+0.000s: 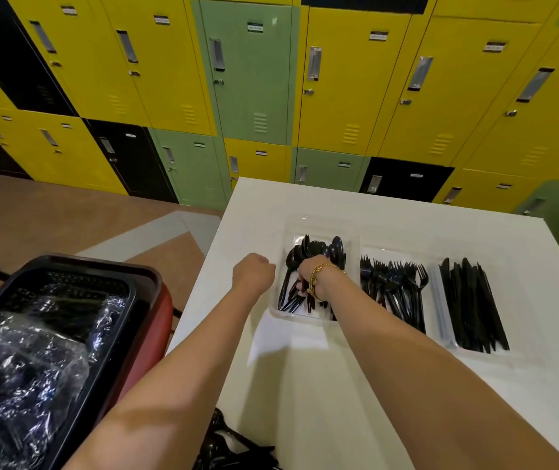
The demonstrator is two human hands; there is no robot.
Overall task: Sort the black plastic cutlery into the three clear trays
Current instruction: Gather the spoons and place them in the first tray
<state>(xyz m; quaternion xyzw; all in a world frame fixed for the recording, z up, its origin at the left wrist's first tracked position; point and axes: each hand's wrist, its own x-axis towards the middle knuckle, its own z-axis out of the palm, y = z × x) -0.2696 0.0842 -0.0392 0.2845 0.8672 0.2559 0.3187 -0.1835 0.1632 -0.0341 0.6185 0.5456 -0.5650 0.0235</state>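
Note:
Three clear trays stand side by side on the white table (390, 385). The left tray (276, 308) holds black spoons (319, 249), the middle tray (366, 252) black forks (397, 283), the right tray (439, 334) black knives (471, 300). My right hand (307, 274), with a gold bracelet at the wrist, reaches into the left tray and grips a bunch of spoons by their handles. My left hand (253, 271) hovers just left of that tray with its fingers curled; nothing shows in it.
A black basket (78, 266) with crumpled clear plastic wrappers sits on a red stool at the left, below table height. More black cutlery (227, 442) lies at the table's near edge, between my arms. Coloured lockers line the wall behind.

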